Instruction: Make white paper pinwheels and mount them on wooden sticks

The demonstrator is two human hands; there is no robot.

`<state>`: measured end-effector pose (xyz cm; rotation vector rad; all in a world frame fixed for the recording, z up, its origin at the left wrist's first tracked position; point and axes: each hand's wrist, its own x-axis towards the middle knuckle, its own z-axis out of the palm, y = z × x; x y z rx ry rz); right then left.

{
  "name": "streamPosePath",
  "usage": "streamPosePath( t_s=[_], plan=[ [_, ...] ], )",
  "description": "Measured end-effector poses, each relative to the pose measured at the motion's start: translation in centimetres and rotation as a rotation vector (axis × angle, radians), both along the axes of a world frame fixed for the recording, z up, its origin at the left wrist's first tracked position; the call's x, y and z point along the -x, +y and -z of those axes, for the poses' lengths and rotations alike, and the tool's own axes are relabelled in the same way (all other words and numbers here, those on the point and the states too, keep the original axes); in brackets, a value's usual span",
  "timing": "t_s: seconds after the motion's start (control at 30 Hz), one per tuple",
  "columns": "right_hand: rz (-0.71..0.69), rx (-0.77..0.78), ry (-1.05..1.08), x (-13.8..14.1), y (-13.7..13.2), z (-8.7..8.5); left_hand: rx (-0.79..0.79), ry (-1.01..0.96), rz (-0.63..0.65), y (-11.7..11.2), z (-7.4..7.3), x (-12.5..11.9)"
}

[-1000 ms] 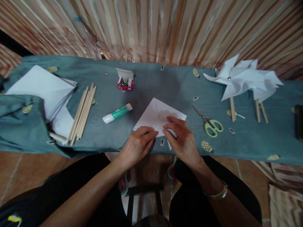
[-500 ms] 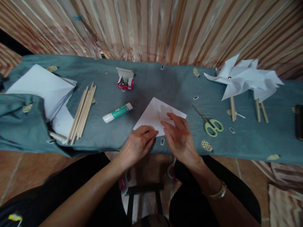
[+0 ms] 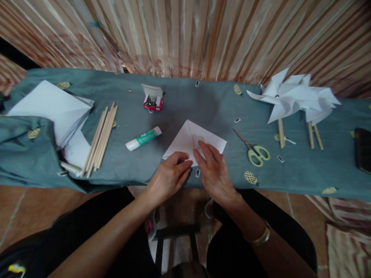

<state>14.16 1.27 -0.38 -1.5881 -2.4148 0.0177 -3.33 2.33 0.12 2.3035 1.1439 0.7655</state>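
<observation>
A folded white sheet of paper (image 3: 181, 139) with a crease line lies on the cloth in front of me, one corner pointing away. My left hand (image 3: 171, 173) pinches its near edge between thumb and curled fingers. On the paper's right half rests my right hand (image 3: 214, 170), fingers stretched out and touching the surface. Left of the paper is a glue stick (image 3: 144, 138) with its cap on. To the right lie scissors (image 3: 255, 150) with pale green handles.
Wooden sticks (image 3: 100, 141) and a stack of white paper (image 3: 55, 108) lie at the left. An open red box (image 3: 153, 102) of small metal pieces stands behind. White paper pinwheels (image 3: 292, 96) on sticks are at the right, with a dark object (image 3: 363, 150) at the far edge.
My right hand has shifted slightly left and its fingers now lie lower on the paper. The left hand stays at the near edge. The view has turned slightly.
</observation>
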Motion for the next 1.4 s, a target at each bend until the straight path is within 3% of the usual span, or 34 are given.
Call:
streamPosePath(
  t_s=[0.23,0.43,0.63,0.8,1.07,1.23,1.4],
  plan=[
    [-0.015,0.050,0.015,0.6,-0.2,0.0,-0.073,0.007,0.017,0.1,0.7,-0.2],
    [0.007,0.025,0.106,-1.0,0.4,-0.4,-0.102,0.036,0.026,0.3,0.8,-0.2],
    [0.181,-0.011,0.204,-3.4,2.5,-0.1,-0.132,0.084,0.069,0.4,0.6,0.1],
    [0.226,-0.002,0.277,-4.7,2.9,-0.9,-0.155,0.143,0.063,1.0,0.1,1.2],
    [0.433,0.215,0.498,-5.2,1.8,-2.2,-0.220,0.232,-0.002,2.3,-0.6,2.5],
    [0.486,0.282,0.570,-5.5,1.3,-2.3,-0.248,0.201,-0.009,1.5,-0.9,1.5],
    [0.523,0.244,0.545,-5.8,1.1,-2.3,-0.240,0.222,0.120,0.0,-1.1,-0.3]
  ],
)
